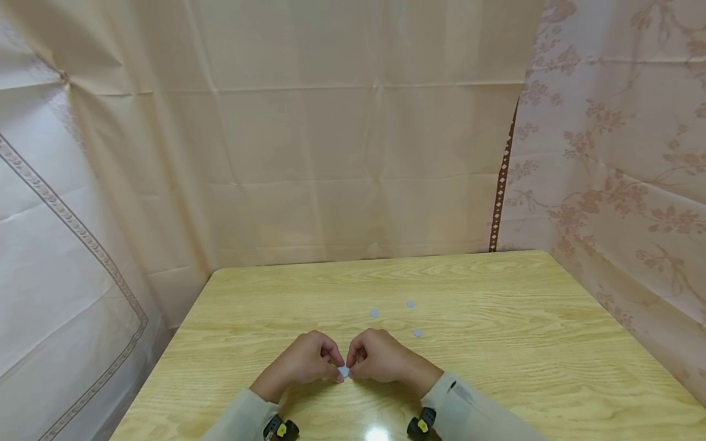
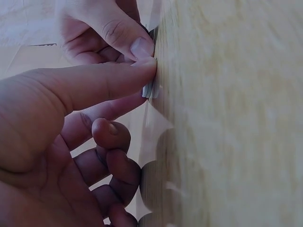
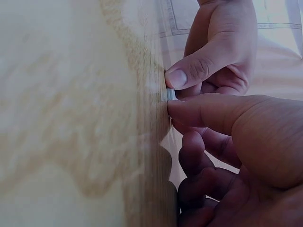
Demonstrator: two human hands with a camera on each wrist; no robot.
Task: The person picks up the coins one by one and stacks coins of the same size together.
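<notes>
Near the front middle of the table, my left hand [image 1: 310, 358] and right hand [image 1: 382, 358] meet fingertip to fingertip. Between them is a small round pale disc [image 1: 344, 371], low at the tabletop. Each hand pinches an edge of it with thumb and index finger, the other fingers curled loosely. Seen edge-on in the right wrist view, the discs [image 3: 171, 94] look like a thin stack; fingertips cover much of it, so how many layers there are I cannot tell. The left wrist view shows a pale edge of the stack [image 2: 147, 90] below the left thumb.
Beyond the hands lie three loose pale discs, one at the left [image 1: 374, 313], one farther back [image 1: 410, 304] and one nearer [image 1: 417, 332]. The wood-grain table [image 1: 248, 306] ends at a beige curtain [image 1: 342, 153]. Patterned cloths hang at both sides.
</notes>
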